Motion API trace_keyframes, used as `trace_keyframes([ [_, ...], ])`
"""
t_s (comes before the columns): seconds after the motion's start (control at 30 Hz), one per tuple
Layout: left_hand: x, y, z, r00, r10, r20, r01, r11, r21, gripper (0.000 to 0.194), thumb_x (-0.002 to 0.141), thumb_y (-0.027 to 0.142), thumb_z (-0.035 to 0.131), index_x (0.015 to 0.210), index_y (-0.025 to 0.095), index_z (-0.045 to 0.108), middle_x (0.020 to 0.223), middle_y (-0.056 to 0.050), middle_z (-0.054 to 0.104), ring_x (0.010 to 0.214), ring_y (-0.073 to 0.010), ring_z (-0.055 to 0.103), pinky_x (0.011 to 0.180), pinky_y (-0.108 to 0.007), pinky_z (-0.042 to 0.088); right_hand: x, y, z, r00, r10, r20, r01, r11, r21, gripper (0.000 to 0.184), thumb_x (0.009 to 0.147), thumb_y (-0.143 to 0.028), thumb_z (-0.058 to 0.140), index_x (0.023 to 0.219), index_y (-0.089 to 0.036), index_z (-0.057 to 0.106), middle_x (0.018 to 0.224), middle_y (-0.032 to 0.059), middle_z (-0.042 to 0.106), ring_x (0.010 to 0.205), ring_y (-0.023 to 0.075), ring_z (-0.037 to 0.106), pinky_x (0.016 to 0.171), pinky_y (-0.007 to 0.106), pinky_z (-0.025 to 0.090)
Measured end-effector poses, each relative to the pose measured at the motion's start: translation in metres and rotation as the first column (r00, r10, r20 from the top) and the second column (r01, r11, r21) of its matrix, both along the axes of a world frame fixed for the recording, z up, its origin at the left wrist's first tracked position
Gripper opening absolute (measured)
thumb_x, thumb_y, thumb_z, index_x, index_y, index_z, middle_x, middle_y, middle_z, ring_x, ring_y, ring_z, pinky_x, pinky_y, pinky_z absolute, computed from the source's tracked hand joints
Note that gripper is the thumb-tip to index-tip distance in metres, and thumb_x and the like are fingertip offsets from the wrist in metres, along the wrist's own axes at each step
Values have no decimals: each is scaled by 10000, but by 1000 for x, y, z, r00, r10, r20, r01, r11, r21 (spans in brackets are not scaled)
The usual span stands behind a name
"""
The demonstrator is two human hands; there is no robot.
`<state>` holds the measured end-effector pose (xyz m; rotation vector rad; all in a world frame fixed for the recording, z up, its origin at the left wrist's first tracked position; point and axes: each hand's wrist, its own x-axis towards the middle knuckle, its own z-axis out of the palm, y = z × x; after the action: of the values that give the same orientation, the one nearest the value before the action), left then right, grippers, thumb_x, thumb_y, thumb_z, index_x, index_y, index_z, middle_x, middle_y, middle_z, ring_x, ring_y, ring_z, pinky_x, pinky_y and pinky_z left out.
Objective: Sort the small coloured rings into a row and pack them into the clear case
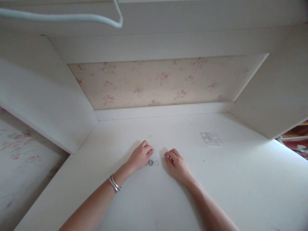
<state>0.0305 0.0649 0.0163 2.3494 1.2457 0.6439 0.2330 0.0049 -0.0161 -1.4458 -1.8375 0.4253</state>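
My left hand [141, 154] is over the white desktop with its thumb and fingers pinched together. Whatever may be between those fingertips is too small to make out. Just below them lie a grey-green ring-shaped piece [150, 163] and, touching or close beside it, a thin pale ring [156, 163]. A bit of something yellowish shows at the left of the grey piece, partly hidden by my hand. Another thin ring [150, 136] lies farther back. To the right, my right hand [176, 163] rests with curled fingers, thumb near the index fingertip; its grip is hidden.
A small clear plastic bag [210, 138] lies on the desktop [240, 186] at the back right. White side panels [269, 83] and a floral back wall [163, 83] enclose the desk. A white cable [72, 17] hangs across the upper left.
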Motion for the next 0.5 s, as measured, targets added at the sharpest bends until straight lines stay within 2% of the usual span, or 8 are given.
trace_keyframes([
  [0.2, 4, -35, 9, 994, -68, -89, 76, 994, 84, 203, 905, 249, 462, 865, 205, 657, 869, -32, 512, 813, -136, 532, 783, -258, 430, 0, 0, -1, 1000, -5, 12, 5, 1000, -9, 203, 928, -290, 407, 909, -222, 598, 900, 41, 554, 710, 131, 564, 633, 231, 432],
  [0.5, 12, -40, 3, 958, -91, -272, 143, 974, 177, 230, 912, 241, 456, 803, 188, 651, 850, -46, 515, 818, -161, 506, 746, -308, 392, -1, -1, 0, 1000, -5, 30, 6, 1000, -10, 210, 927, -292, 403, 916, -220, 600, 902, 41, 558, 709, 134, 567, 646, 239, 438],
])
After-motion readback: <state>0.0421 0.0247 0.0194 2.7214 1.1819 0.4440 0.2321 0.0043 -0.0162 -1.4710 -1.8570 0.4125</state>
